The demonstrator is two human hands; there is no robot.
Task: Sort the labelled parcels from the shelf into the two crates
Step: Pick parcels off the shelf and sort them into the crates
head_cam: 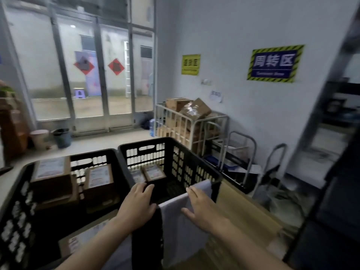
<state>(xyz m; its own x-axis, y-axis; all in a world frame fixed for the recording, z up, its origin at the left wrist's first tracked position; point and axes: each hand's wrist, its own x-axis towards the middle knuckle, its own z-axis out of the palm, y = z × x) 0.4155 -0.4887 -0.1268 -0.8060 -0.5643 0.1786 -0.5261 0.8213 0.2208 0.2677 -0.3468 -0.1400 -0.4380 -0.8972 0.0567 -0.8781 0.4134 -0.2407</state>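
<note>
Two black crates stand side by side, the left crate (13, 221) meeting the left wall of the right crate (187, 166) rim against rim. The left hand (138, 201) rests on the right crate's near rim, fingers almost straight, gripping nothing. The right hand (199, 208) lies flat and open on a pale sheet (175, 230) draped over that same rim. Small labelled parcels (154, 172) lie at the right crate's far-left floor, while its near floor is bare. Larger labelled parcels (51, 170) sit in the left crate. Beyond the right crate's far-right corner stands a wire cart (194, 121) of cartons (194, 109), and a wooden surface (245, 215) borders its right wall.
</note>
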